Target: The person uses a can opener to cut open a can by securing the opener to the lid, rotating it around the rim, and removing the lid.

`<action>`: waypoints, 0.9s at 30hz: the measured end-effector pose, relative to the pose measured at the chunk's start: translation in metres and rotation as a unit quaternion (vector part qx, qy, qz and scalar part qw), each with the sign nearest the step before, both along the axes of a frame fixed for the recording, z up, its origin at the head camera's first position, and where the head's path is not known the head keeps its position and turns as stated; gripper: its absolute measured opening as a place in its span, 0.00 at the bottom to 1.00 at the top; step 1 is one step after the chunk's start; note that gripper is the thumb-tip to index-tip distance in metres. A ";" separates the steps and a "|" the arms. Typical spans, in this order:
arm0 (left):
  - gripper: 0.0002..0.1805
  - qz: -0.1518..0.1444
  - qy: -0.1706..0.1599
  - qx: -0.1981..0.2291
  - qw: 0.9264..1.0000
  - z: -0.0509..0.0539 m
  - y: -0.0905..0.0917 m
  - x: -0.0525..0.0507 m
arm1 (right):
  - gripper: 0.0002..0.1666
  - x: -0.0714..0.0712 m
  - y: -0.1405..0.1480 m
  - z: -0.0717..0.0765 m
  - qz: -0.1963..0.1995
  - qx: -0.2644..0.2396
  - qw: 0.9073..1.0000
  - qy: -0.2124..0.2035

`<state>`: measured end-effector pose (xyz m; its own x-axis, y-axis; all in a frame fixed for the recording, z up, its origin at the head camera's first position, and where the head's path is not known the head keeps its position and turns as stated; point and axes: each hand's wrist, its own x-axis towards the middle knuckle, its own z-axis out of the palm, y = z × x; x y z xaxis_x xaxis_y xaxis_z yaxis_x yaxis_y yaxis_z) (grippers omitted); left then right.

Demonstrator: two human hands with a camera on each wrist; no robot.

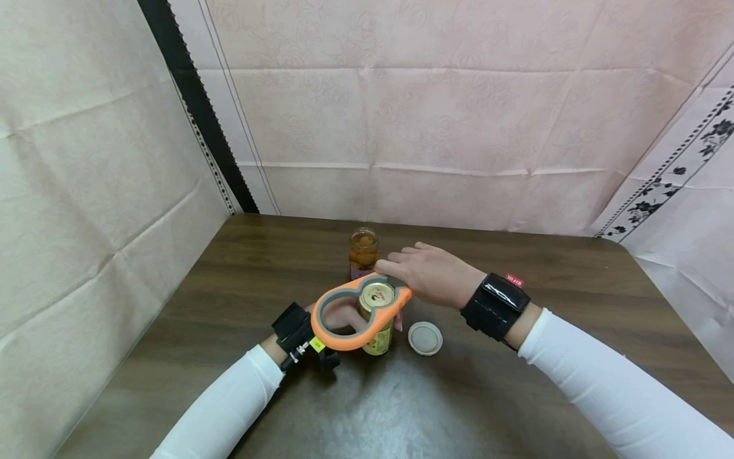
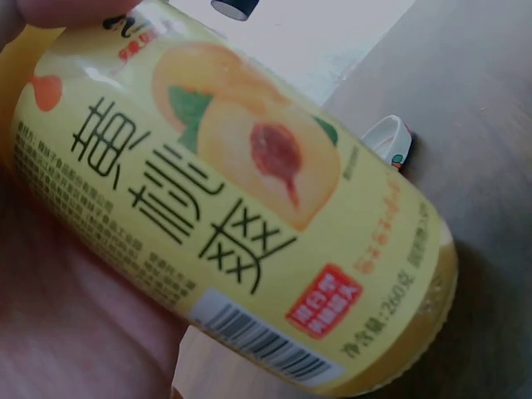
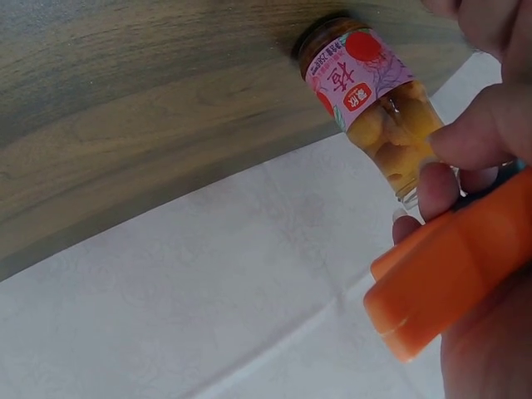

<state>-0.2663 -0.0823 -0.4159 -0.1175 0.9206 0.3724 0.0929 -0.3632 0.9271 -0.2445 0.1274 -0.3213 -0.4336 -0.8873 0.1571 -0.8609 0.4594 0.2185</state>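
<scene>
My left hand (image 1: pixel 343 313) grips a yellow-labelled jar of peaches (image 2: pixel 249 191), which stands upright on the table in the head view. The jar's pale gold lid (image 1: pixel 376 294) shows through one opening of an orange jar opener (image 1: pixel 338 342) with a grey inner lining. My right hand (image 1: pixel 438 275) holds the opener at its right end, with fingers curled over it in the right wrist view. Whether the opener's lining touches the lid, I cannot tell. Part of the left hand is hidden behind the opener.
Behind the peach jar stands a lidless glass jar (image 3: pixel 374 108) with a pink label and round fruit inside. A loose white lid (image 1: pixel 425 338) lies on the brown wooden table (image 1: pixel 246 274), right of the peach jar. Pale cloth (image 1: pixel 459 121) hangs along the table's back edge.
</scene>
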 end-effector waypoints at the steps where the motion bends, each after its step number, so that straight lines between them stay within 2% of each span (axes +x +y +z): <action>1: 0.31 0.029 0.028 0.003 0.999 -0.001 0.001 0.000 | 0.21 0.000 0.000 0.000 -0.001 0.001 1.000 0.001; 3: 0.35 0.049 0.020 -0.004 0.999 -0.001 0.001 0.000 | 0.21 0.000 0.001 0.001 -0.001 0.003 1.000 0.004; 5: 0.37 0.047 -0.003 -0.011 0.999 0.000 0.000 0.002 | 0.22 -0.001 0.001 0.001 0.000 0.003 1.000 0.004; 8: 0.30 0.033 -0.030 -0.017 0.999 0.003 -0.001 0.003 | 0.22 -0.001 0.000 0.001 0.003 0.003 1.000 0.001; 12: 0.28 0.004 -0.029 -0.003 1.000 0.006 -0.002 0.004 | 0.21 -0.003 -0.002 0.002 0.009 0.000 1.000 -0.003; 15: 0.25 0.007 -0.017 0.000 1.000 0.011 -0.003 0.007 | 0.20 -0.004 -0.003 0.003 0.013 0.003 1.000 -0.007; 19: 0.24 0.024 0.007 0.004 1.000 0.016 -0.004 0.011 | 0.19 -0.006 -0.004 0.004 0.020 0.007 1.000 -0.008; 25: 0.25 -0.011 -0.009 0.027 1.000 0.017 -0.001 0.010 | 0.19 -0.009 -0.003 0.003 0.030 0.006 0.999 -0.019; 27: 0.26 -0.007 -0.013 0.026 1.000 0.018 -0.001 0.010 | 0.19 -0.010 -0.003 0.003 0.031 0.008 0.999 -0.021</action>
<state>-0.2564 -0.0832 -0.3977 -0.1137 0.9020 0.4165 0.0641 -0.4117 0.9091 -0.2549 0.1244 -0.3184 -0.3840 -0.9148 0.1257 -0.8960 0.4020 0.1887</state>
